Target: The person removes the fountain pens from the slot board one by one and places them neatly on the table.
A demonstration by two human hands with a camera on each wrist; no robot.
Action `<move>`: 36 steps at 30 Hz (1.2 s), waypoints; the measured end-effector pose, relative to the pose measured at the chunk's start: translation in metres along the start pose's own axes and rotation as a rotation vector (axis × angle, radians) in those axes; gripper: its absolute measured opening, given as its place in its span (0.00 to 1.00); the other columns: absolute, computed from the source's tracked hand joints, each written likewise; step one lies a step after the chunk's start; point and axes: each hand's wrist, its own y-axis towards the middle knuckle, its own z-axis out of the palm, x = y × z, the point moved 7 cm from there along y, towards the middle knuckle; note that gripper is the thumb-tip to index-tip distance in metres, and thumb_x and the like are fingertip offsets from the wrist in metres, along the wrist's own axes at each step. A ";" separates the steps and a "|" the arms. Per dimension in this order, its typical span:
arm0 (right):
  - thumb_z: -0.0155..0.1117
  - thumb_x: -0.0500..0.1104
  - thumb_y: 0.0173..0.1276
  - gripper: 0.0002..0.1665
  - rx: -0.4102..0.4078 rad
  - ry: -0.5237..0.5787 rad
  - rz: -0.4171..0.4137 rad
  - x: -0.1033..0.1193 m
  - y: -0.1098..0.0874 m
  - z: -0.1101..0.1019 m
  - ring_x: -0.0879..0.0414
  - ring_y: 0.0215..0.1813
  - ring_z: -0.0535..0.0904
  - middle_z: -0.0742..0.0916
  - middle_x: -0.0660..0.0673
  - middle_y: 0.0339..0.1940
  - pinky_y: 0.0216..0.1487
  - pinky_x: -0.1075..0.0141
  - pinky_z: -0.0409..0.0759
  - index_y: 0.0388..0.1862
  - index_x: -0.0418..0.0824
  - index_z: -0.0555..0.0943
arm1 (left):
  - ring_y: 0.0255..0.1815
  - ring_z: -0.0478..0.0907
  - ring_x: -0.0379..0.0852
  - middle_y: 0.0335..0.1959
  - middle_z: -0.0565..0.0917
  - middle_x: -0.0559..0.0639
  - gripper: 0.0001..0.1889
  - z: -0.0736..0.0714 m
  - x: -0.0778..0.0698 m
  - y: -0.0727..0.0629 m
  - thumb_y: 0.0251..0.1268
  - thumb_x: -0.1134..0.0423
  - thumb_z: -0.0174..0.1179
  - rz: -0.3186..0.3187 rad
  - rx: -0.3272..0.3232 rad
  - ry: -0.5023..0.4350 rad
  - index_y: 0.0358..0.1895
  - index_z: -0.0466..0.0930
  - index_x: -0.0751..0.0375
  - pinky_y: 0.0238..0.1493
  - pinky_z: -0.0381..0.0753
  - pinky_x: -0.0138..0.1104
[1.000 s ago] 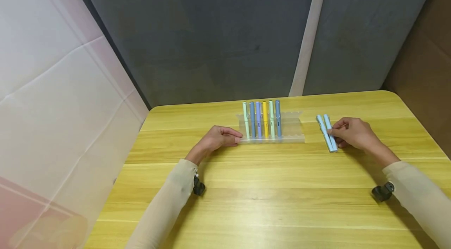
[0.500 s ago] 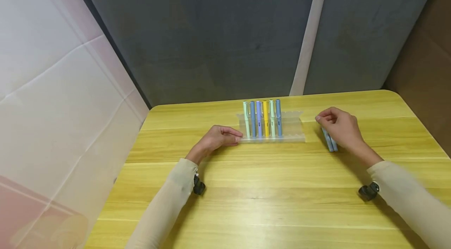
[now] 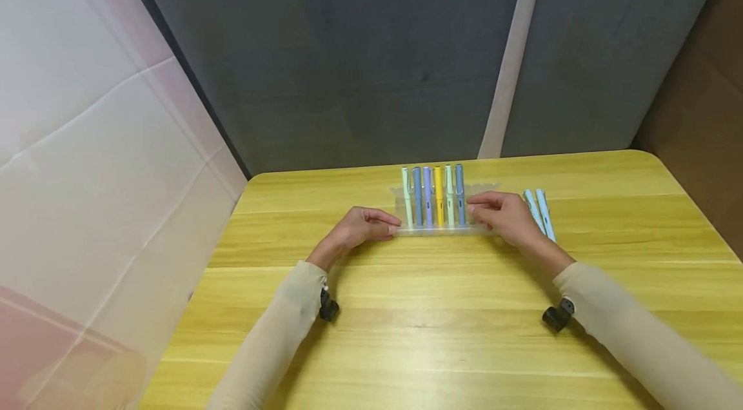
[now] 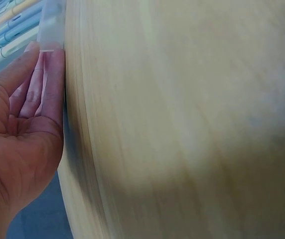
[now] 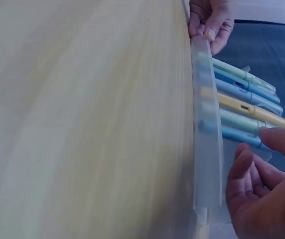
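Note:
A clear plastic pen stand [image 3: 484, 229] sits near the table's far edge, with a row of capped pens leaning in it: pale green, blue, purple, yellow [image 3: 439, 197], pale green and, rightmost, blue [image 3: 460, 194]. My left hand [image 3: 362, 226] pinches the stand's left end between thumb and fingers; the left wrist view shows the fingertips [image 4: 53, 57] at its ledge. Beside the rightmost blue pen is my right hand [image 3: 507, 216], fingers loosely bent. Its fingertips overlap that pen in the right wrist view, and nothing shows in its grasp.
Two light blue pens [image 3: 542, 210] lie side by side on the table right of the stand, partly behind my right hand. A dark grey panel [image 3: 348, 75] rises behind the table [image 3: 418, 326], with a pale wall at left and a brown one at right.
My right hand has left the two light blue pens and moved left to the stand, beside its rightmost pen. My left hand has stayed at the stand's left end.

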 end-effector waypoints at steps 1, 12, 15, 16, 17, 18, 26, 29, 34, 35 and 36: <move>0.69 0.49 0.77 0.24 -0.005 -0.042 -0.006 0.002 0.001 0.002 0.55 0.38 0.84 0.91 0.34 0.50 0.33 0.68 0.83 0.63 0.36 0.86 | 0.49 0.90 0.44 0.54 0.91 0.63 0.12 0.000 0.000 0.000 0.73 0.73 0.65 0.000 0.001 -0.003 0.56 0.88 0.70 0.56 0.90 0.38; 0.72 0.53 0.74 0.18 -0.075 -0.150 0.002 0.010 0.016 0.015 0.50 0.33 0.88 0.90 0.37 0.50 0.29 0.63 0.87 0.53 0.42 0.89 | 0.46 0.89 0.42 0.51 0.92 0.59 0.12 -0.005 0.000 -0.003 0.72 0.72 0.67 -0.004 -0.038 0.037 0.54 0.90 0.66 0.54 0.91 0.36; 0.72 0.51 0.74 0.16 -0.090 -0.130 -0.018 0.010 0.016 0.012 0.51 0.31 0.87 0.90 0.37 0.47 0.28 0.64 0.87 0.51 0.41 0.89 | 0.47 0.89 0.42 0.52 0.92 0.58 0.12 -0.005 0.001 -0.003 0.72 0.71 0.66 0.000 -0.030 0.036 0.55 0.89 0.66 0.54 0.91 0.35; 0.72 0.51 0.74 0.17 -0.099 -0.117 -0.030 0.011 0.016 0.010 0.51 0.29 0.87 0.90 0.37 0.45 0.28 0.64 0.87 0.51 0.41 0.89 | 0.48 0.89 0.41 0.53 0.92 0.58 0.12 -0.004 0.001 -0.003 0.73 0.71 0.66 0.000 -0.026 0.034 0.55 0.89 0.66 0.55 0.91 0.35; 0.72 0.51 0.75 0.17 -0.107 -0.095 -0.043 0.012 0.015 0.008 0.52 0.29 0.87 0.90 0.36 0.45 0.28 0.63 0.88 0.51 0.40 0.88 | 0.48 0.89 0.41 0.54 0.92 0.59 0.12 -0.004 0.002 -0.003 0.73 0.71 0.66 -0.001 -0.023 0.030 0.56 0.89 0.66 0.55 0.90 0.35; 0.72 0.52 0.75 0.17 -0.115 -0.077 -0.058 0.013 0.014 0.005 0.53 0.30 0.87 0.91 0.36 0.45 0.29 0.63 0.88 0.51 0.40 0.88 | 0.49 0.89 0.42 0.54 0.91 0.59 0.12 -0.004 0.003 -0.003 0.73 0.71 0.66 -0.004 -0.021 0.023 0.56 0.89 0.66 0.55 0.90 0.35; 0.68 0.49 0.78 0.21 -0.148 0.043 -0.135 0.023 -0.002 -0.039 0.67 0.41 0.89 0.92 0.50 0.42 0.45 0.66 0.92 0.56 0.32 0.85 | 0.49 0.89 0.42 0.56 0.90 0.60 0.12 -0.002 -0.001 -0.001 0.73 0.71 0.66 0.003 -0.010 0.028 0.55 0.89 0.66 0.55 0.90 0.35; 0.66 0.48 0.80 0.24 -0.148 0.038 -0.114 0.017 -0.010 -0.060 0.70 0.40 0.87 0.89 0.63 0.39 0.45 0.68 0.91 0.62 0.30 0.82 | 0.47 0.89 0.42 0.54 0.92 0.59 0.12 -0.002 -0.001 -0.002 0.72 0.71 0.67 -0.004 -0.014 0.039 0.55 0.90 0.65 0.54 0.91 0.34; 0.64 0.50 0.81 0.29 -0.131 -0.017 -0.035 -0.006 -0.022 -0.095 0.70 0.38 0.86 0.86 0.69 0.38 0.41 0.69 0.91 0.68 0.29 0.78 | 0.48 0.89 0.42 0.53 0.92 0.59 0.12 -0.002 0.003 -0.002 0.73 0.70 0.66 -0.006 -0.016 0.030 0.55 0.90 0.65 0.54 0.90 0.35; 0.64 0.50 0.81 0.30 -0.129 -0.030 -0.015 -0.012 -0.024 -0.102 0.70 0.37 0.86 0.86 0.69 0.37 0.40 0.68 0.91 0.68 0.29 0.78 | 0.49 0.89 0.43 0.54 0.91 0.59 0.12 -0.002 0.004 -0.002 0.73 0.70 0.66 -0.005 -0.015 0.024 0.55 0.89 0.65 0.55 0.90 0.35; 0.65 0.50 0.80 0.30 -0.125 -0.045 0.004 -0.017 -0.026 -0.109 0.69 0.36 0.86 0.85 0.68 0.37 0.40 0.67 0.91 0.68 0.29 0.78 | 0.51 0.89 0.43 0.55 0.91 0.59 0.12 -0.002 0.004 -0.002 0.73 0.70 0.66 -0.003 -0.014 0.015 0.55 0.89 0.66 0.55 0.90 0.35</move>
